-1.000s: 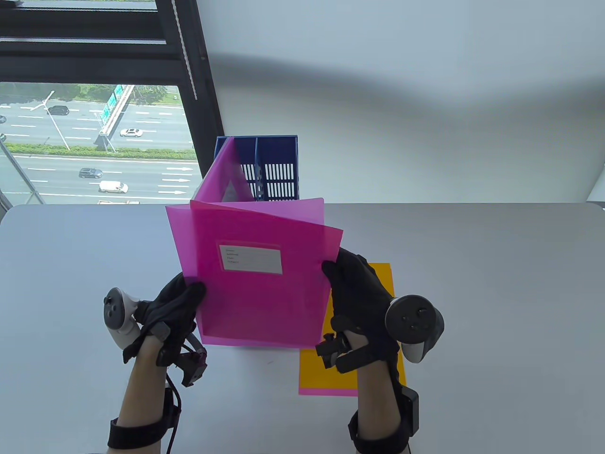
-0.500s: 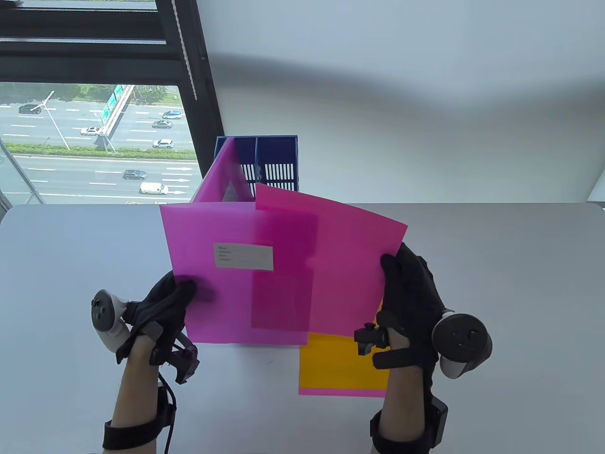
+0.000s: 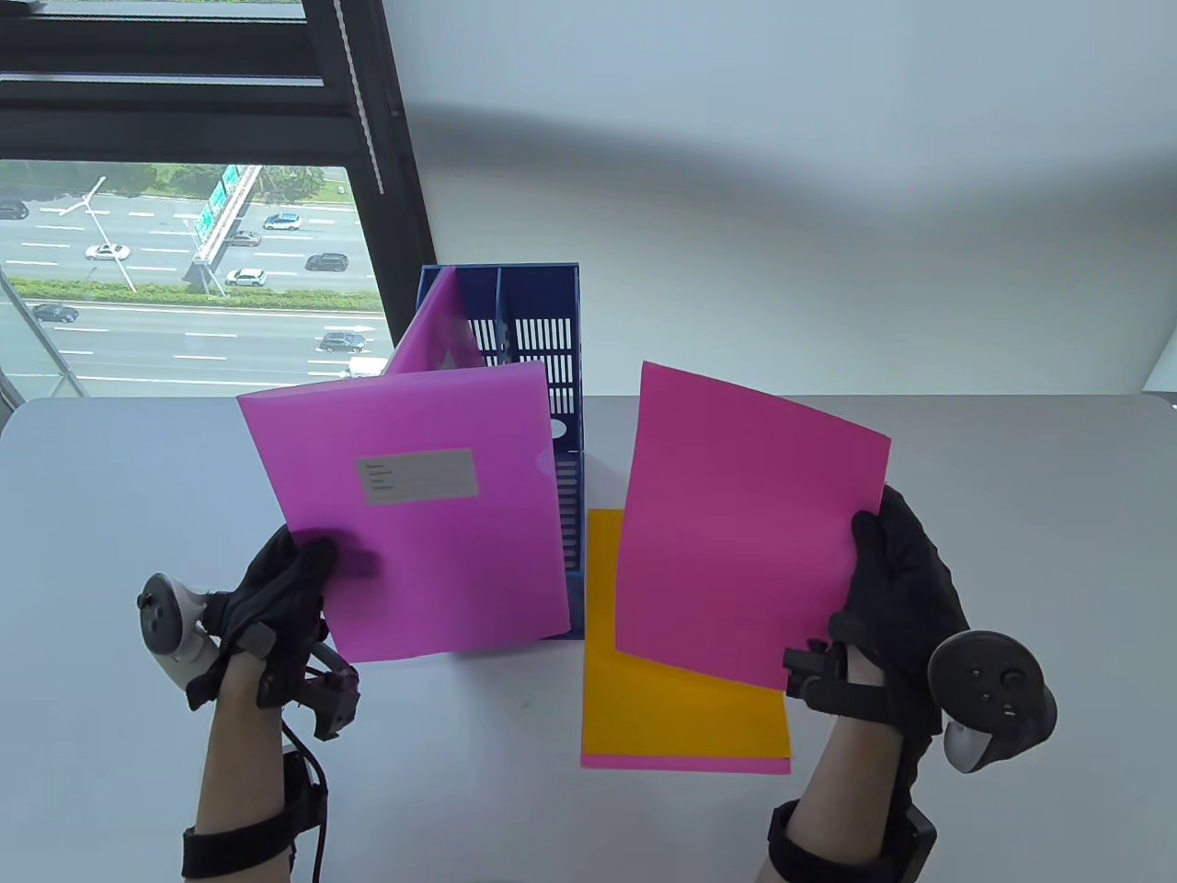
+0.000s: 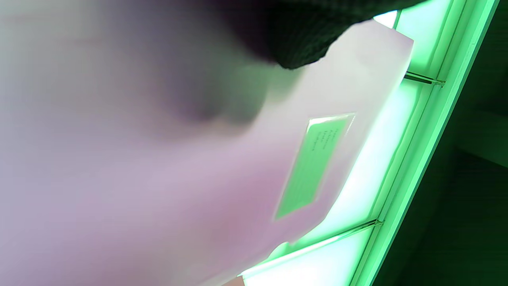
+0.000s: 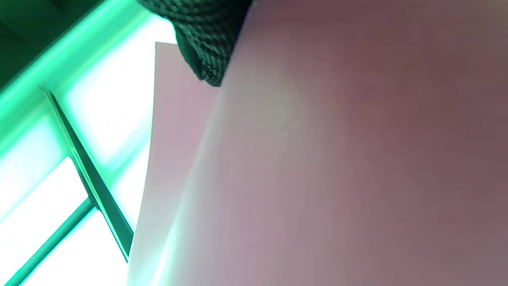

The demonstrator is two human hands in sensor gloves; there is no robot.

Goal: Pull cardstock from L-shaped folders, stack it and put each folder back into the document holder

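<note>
Now the right hand point(image 3: 906, 589) pinches the pink card point(image 3: 745, 524) above the stack point(image 3: 685, 717); lay it flat, edges matched. Left fingers point(image 3: 308, 566) clamp the folder point(image 3: 414, 515) near the holder point(image 3: 542, 349).

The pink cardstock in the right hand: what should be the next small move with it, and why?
Probably the right hand should lower the pink cardstock flat onto the stack on the table. The sheet is fully clear of the pink folder, which the left hand holds apart from it, and it hangs tilted just above the stack's orange top sheet.
</note>
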